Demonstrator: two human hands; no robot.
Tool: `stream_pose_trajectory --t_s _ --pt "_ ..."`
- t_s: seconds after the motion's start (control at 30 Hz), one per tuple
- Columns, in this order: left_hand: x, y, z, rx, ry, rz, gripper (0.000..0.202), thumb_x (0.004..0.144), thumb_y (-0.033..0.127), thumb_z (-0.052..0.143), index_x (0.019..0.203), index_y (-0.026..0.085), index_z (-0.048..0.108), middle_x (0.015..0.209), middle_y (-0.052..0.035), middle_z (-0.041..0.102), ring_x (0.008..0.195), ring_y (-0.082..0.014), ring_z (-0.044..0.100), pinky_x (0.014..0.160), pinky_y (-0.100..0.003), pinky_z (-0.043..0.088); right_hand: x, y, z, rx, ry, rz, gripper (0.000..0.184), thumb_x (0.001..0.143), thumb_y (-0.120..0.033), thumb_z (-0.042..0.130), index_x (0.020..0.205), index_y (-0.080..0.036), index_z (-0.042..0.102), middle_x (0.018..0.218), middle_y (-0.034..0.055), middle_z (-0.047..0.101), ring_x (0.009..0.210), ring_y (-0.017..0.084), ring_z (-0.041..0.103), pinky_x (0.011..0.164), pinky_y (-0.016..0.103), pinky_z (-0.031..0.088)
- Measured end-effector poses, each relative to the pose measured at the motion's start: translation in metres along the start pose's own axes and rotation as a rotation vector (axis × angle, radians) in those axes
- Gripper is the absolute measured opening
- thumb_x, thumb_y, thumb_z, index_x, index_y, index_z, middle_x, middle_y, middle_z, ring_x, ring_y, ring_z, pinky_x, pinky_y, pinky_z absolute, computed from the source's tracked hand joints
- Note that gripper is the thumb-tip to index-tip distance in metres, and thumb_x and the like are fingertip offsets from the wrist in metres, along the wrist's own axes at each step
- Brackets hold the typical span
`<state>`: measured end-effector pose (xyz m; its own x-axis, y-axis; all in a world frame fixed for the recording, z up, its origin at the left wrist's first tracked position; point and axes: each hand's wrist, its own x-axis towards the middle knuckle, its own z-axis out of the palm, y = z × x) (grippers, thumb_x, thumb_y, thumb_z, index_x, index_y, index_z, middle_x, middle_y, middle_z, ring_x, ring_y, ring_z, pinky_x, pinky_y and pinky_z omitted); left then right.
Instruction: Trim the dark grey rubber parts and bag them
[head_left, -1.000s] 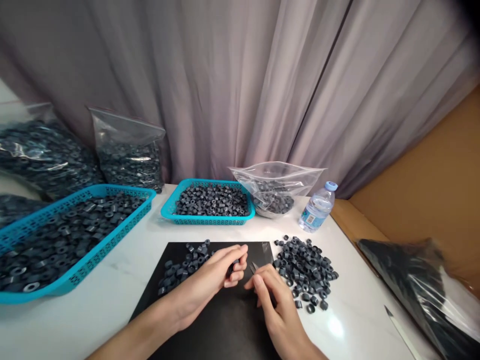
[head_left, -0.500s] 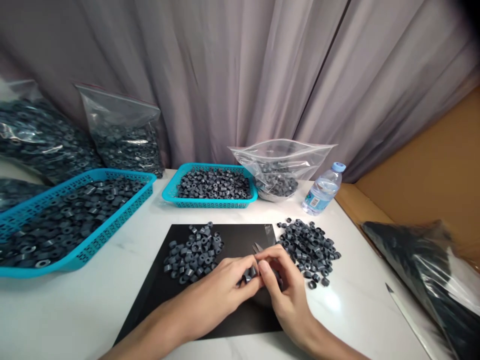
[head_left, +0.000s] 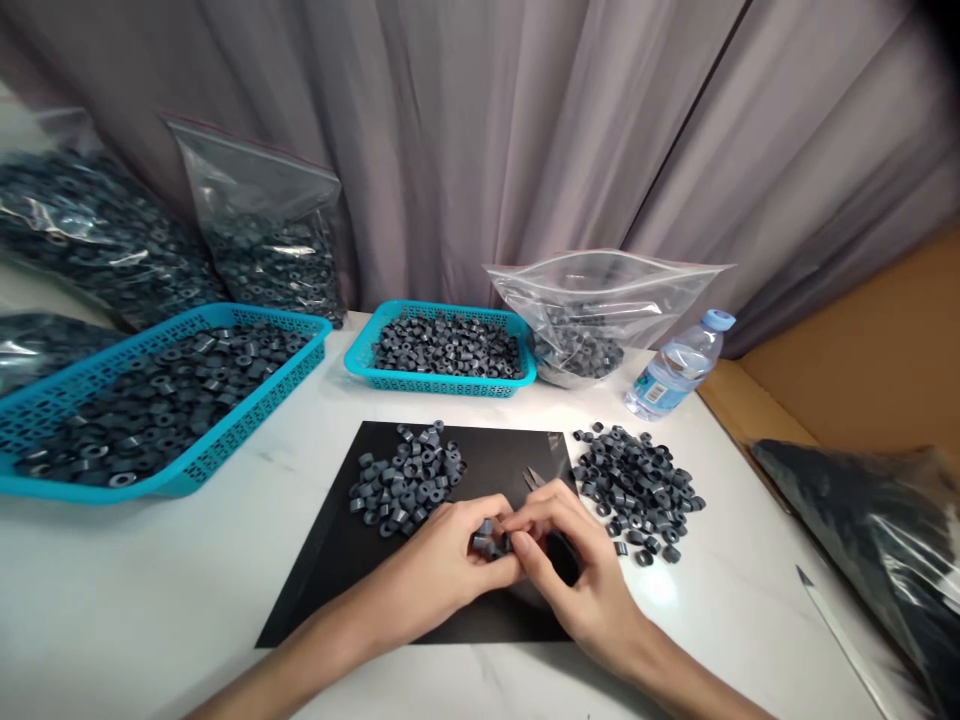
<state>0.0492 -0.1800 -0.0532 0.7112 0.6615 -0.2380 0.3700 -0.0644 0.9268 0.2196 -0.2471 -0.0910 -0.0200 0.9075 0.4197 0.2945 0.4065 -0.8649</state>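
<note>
My left hand (head_left: 469, 545) is curled around several small dark grey rings (head_left: 486, 540) above the black mat (head_left: 495, 615). The fingertips of my right hand (head_left: 574, 560) pinch one grey ring (head_left: 505, 541) at the edge of that handful, so both hands nearly touch. Two pointed metal tips (head_left: 533, 478) stick out beyond my right knuckles; the rest of that tool is hidden, and I cannot tell whether it lies on the mat or in the palm. A pile of rings (head_left: 409, 480) sits on the mat's left, another pile (head_left: 637, 490) off its right side.
Blue baskets of rings stand at left (head_left: 172, 490) and at the back (head_left: 442, 383). An open zip bag (head_left: 607, 300) holds more rings beside a water bottle (head_left: 679, 365). Filled bags (head_left: 262, 230) lean at the back left. A pointed white strip (head_left: 840, 635) lies at right.
The view has shifted, so the table things appear further right and slightly higher. My right fingers have moved a little over the left handful, where a ring now shows at their tips.
</note>
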Motion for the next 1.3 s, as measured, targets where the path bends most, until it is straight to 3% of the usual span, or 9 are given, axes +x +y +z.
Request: stream_pose_trajectory --t_s 0.2,0.3,0.43,0.57,0.67,0.87,1.07,1.3 --pt "0.000 -0.008 0.011 0.107 0.043 -0.007 0.009 0.083 0.024 0.062 0.090 0.019 0.065 0.088 -0.0009 0.069 0.085 -0.0209 0.061 0.072 -0.027 0.043 0.000 0.000 0.004 -0.067 -0.005 0.026 0.005 0.095 -0.026 0.068 0.094 -0.022 0.066 0.083 0.0015 0.058 0.075 0.018 0.052 0.066 0.031 0.044" --pt "-0.002 -0.014 0.015 0.125 0.060 -0.020 0.015 0.086 0.029 0.062 0.097 0.020 0.065 0.096 -0.0031 0.070 0.092 -0.0236 0.063 0.074 -0.028 0.044 0.000 0.001 0.005 -0.095 -0.009 0.026 0.007 0.097 -0.025 0.065 0.090 -0.022 0.065 0.082 0.0013 0.057 0.074 0.018 0.051 0.066 0.031 0.044" --pt "-0.003 -0.015 0.016 0.066 0.061 -0.047 0.017 0.089 0.035 0.062 0.097 0.021 0.064 0.095 -0.0024 0.069 0.088 -0.0225 0.063 0.072 -0.028 0.044 0.001 0.001 0.003 -0.063 -0.020 0.068 0.015 0.099 -0.029 0.061 0.086 -0.022 0.062 0.083 0.0015 0.055 0.075 0.018 0.051 0.067 0.031 0.043" --pt "-0.004 -0.006 0.009 -0.110 -0.013 -0.021 0.019 0.093 0.038 0.056 0.091 0.020 0.061 0.081 0.0012 0.063 0.081 -0.0178 0.057 0.075 -0.028 0.041 0.003 0.002 -0.001 0.117 0.020 0.167 0.022 0.102 -0.035 0.056 0.085 -0.021 0.056 0.085 0.0008 0.051 0.078 0.017 0.052 0.071 0.029 0.043" --pt "-0.005 0.003 0.004 -0.311 -0.041 -0.112 0.022 0.096 0.038 0.050 0.090 0.018 0.057 0.077 0.0026 0.056 0.067 -0.0126 0.042 0.066 -0.027 0.032 0.004 0.005 -0.002 0.239 0.027 0.195 0.021 0.103 -0.035 0.055 0.087 -0.022 0.054 0.090 0.0013 0.053 0.081 0.017 0.053 0.074 0.029 0.044" --pt "-0.003 0.005 0.004 -0.670 -0.036 -0.200 0.016 0.091 0.030 0.043 0.089 0.017 0.053 0.073 0.0045 0.042 0.061 -0.0110 0.027 0.058 -0.028 0.020 0.004 0.009 -0.003 0.236 0.035 0.229 0.024 0.102 -0.039 0.058 0.086 -0.021 0.055 0.085 0.0008 0.054 0.077 0.016 0.052 0.071 0.028 0.043" --pt "-0.003 -0.004 0.011 -0.598 -0.008 -0.161 0.032 0.097 0.048 0.052 0.085 0.019 0.051 0.075 0.0054 0.038 0.064 -0.0108 0.028 0.059 -0.028 0.021 0.004 0.007 -0.003 0.221 -0.001 0.233 0.025 0.102 -0.041 0.056 0.087 -0.021 0.055 0.082 0.0001 0.055 0.077 0.017 0.054 0.072 0.027 0.043" --pt "-0.007 0.000 0.012 -0.620 -0.029 -0.133 0.032 0.100 0.048 0.051 0.087 0.018 0.051 0.077 0.0051 0.037 0.066 -0.0110 0.027 0.062 -0.028 0.022 0.002 0.007 -0.006 0.218 0.011 0.240 0.027 0.105 -0.041 0.052 0.090 -0.021 0.058 0.080 -0.0007 0.053 0.073 0.015 0.049 0.069 0.028 0.042"
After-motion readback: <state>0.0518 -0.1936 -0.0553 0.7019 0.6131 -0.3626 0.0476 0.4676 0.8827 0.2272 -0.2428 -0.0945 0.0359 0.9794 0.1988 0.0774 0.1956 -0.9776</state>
